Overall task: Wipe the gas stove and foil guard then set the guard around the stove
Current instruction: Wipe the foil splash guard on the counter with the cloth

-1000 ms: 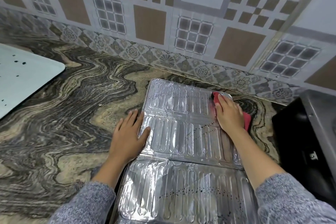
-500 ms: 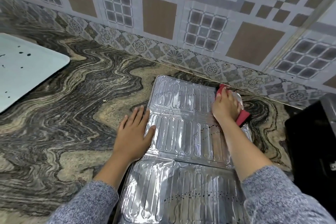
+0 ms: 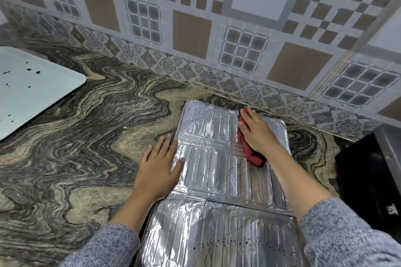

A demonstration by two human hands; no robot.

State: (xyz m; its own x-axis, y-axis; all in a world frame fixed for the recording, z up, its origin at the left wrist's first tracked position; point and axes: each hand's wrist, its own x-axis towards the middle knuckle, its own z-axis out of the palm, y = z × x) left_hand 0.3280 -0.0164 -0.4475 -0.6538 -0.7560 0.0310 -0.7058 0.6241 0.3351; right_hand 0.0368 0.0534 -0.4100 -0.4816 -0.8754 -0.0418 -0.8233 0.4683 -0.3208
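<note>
cloth under R fingers, on foil guard

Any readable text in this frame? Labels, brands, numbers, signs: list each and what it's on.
Nothing in the frame is legible.
Small white mark on the black appliance at the right edge: too small and blurred to read.
Foil guard: embossed ribs and dark specks only, no lettering.
Pale tray: dark specks, no text.
Wall tiles: patterns only.
</note>
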